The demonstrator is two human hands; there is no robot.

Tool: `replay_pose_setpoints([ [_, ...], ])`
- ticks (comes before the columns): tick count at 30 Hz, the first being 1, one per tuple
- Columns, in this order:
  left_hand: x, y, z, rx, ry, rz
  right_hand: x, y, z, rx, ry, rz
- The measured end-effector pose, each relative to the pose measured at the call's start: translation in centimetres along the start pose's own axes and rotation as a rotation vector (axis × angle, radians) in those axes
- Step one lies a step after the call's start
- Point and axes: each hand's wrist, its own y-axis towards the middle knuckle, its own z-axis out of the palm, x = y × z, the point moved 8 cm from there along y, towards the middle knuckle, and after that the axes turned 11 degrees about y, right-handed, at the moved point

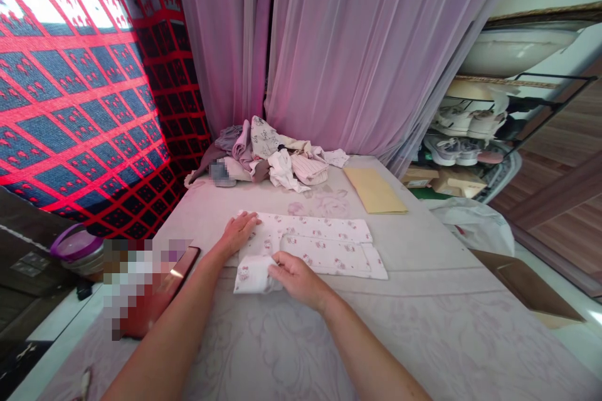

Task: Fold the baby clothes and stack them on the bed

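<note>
A small white garment with a pink cartoon print (324,239) lies spread on the bed-like surface (423,326) in front of me. My left hand (241,230) rests on its far left corner, fingers stretched out over the cloth. Nearer to me, my right hand (290,272) pinches a narrow part of the same garment, possibly a sleeve, which is doubled over at the near left. The fingertips of this hand are partly hidden. The garment's other end reaches to the right, with its edges lying flat.
A heap of clothes (308,169) lies at the back against purple curtains (376,44). A yellow folder-like sheet (374,190) lies back right. At the left edge is a red, partly blurred object (150,307). Shoes (454,149) stand on a rack at the right.
</note>
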Motion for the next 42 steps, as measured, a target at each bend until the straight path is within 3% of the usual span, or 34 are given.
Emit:
replay_pose_setpoints([
  [4,-0.3,0.0,-0.1,0.005,0.073,0.029,-0.9,0.0,0.9,0.117,-0.063,0.045],
  [6,-0.6,0.0,-0.4,0.006,0.138,0.036,-0.7,0.1,-0.3,0.115,-0.151,0.053],
  [8,-1.2,0.0,-0.8,-0.022,0.225,0.062,-0.1,0.5,-3.7,-0.035,-0.323,0.067],
  [11,-3.1,0.4,-1.2,-0.081,0.310,0.167,2.2,0.5,-11.4,-0.475,-0.712,0.067],
  [13,-4.3,0.8,-0.7,-0.077,0.304,0.240,3.0,0.3,-15.7,-0.646,-0.929,0.151],
  [18,-6.8,1.8,1.6,-0.008,0.243,0.367,3.0,-1.2,-23.4,-0.831,-1.239,0.389],
  [22,-8.7,2.0,3.0,0.000,0.201,0.428,1.4,-3.4,-26.8,-0.909,-1.137,0.576],
  [25,-9.9,1.7,3.8,0.021,0.190,0.469,0.5,-4.2,-27.7,-0.924,-1.058,0.613],
  [30,-10.0,1.2,4.2,-0.005,0.211,0.460,0.9,-4.1,-27.3,-0.905,-1.080,0.475],
  [37,-10.0,0.9,4.1,0.004,0.247,0.433,0.8,-4.6,-26.7,-0.880,-1.146,0.430],
  [40,-10.2,0.8,4.0,0.007,0.261,0.415,2.0,-3.5,-24.4,-0.865,-1.206,0.259],
  [42,-10.2,0.7,3.9,0.014,0.271,0.404,2.1,-1.6,-21.2,-0.704,-1.241,0.121],
])
